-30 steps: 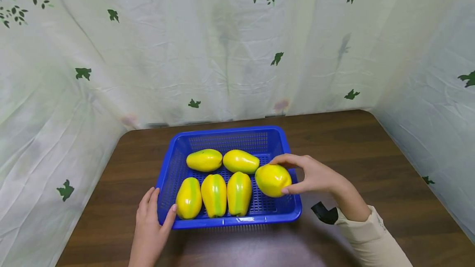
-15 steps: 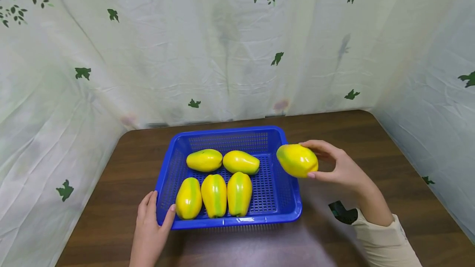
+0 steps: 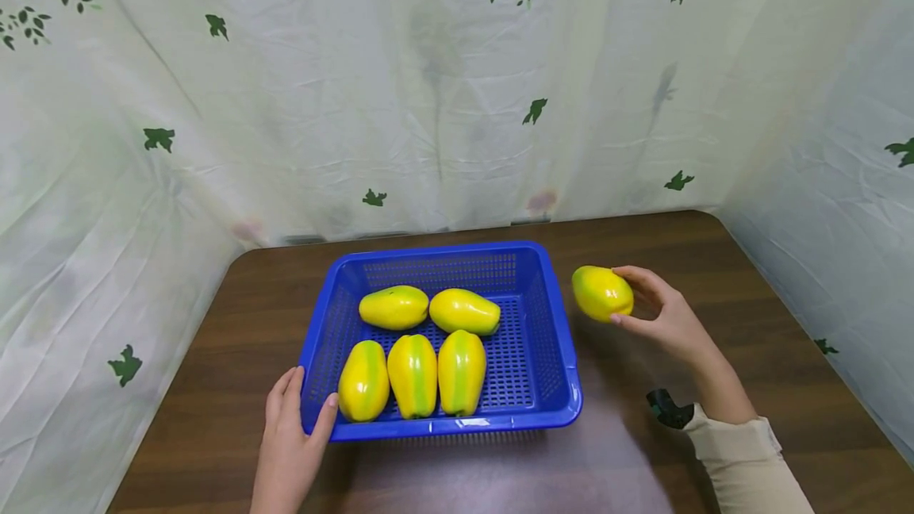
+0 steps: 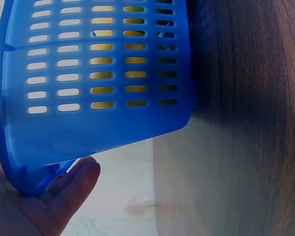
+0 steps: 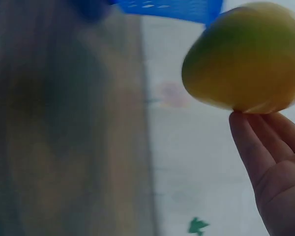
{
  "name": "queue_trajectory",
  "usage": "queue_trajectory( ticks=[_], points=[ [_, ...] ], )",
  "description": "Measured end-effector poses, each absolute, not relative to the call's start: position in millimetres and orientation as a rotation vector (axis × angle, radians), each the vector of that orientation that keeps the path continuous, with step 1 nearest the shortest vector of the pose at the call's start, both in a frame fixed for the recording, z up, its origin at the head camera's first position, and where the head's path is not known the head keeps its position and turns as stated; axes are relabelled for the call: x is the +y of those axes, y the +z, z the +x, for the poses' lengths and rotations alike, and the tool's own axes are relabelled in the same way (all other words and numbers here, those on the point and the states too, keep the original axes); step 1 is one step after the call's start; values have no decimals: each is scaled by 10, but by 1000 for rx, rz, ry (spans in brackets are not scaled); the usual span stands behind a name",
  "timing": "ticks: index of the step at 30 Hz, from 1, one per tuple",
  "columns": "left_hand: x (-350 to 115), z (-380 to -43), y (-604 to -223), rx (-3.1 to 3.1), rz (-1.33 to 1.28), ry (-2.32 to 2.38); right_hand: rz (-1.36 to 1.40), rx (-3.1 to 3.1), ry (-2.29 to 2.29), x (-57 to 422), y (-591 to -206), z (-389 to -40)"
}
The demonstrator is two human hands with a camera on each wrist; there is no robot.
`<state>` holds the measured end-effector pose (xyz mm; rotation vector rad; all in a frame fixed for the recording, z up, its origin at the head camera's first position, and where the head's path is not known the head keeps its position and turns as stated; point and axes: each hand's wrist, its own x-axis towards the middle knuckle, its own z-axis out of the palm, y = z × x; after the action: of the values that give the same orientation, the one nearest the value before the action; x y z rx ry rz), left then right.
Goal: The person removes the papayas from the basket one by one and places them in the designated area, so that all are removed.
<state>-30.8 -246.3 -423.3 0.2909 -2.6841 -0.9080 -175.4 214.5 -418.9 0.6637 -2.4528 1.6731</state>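
In the head view, my right hand [image 3: 667, 316] pinches a yellow-green papaya [image 3: 602, 293] by its right end, just off the basket's right side. The right wrist view shows the papaya [image 5: 246, 59] with fingertips touching its underside. My left hand [image 3: 293, 435] rests at the front left corner of a blue perforated basket [image 3: 443, 423], thumb over the rim and fingers fairly straight along the outside. The left wrist view shows the basket's wall [image 4: 88, 128] close by, with the fingers [image 4: 78, 184] past its rim. Several papayas [image 3: 411, 376] lie in the basket.
The basket stands on a dark brown wooden table [image 3: 664, 252]. A pale curtain [image 3: 457, 141] with leaf prints hangs behind and on both sides. Near the right wrist is a black camera mount [image 3: 670, 409]. Bare basket floor [image 3: 510, 355] shows at the right inside.
My right hand has lifted the papaya out of the basket's right part and carried it right, past the rim. The left hand and the other papayas have stayed in place.
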Motion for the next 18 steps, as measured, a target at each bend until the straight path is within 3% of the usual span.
queue_trajectory(
  ticks=[18],
  points=[
    [-2481, -311, -4256, -2623, 284, -968, 679, -2623, 1523, 2188, -4765, -1932]
  ],
)
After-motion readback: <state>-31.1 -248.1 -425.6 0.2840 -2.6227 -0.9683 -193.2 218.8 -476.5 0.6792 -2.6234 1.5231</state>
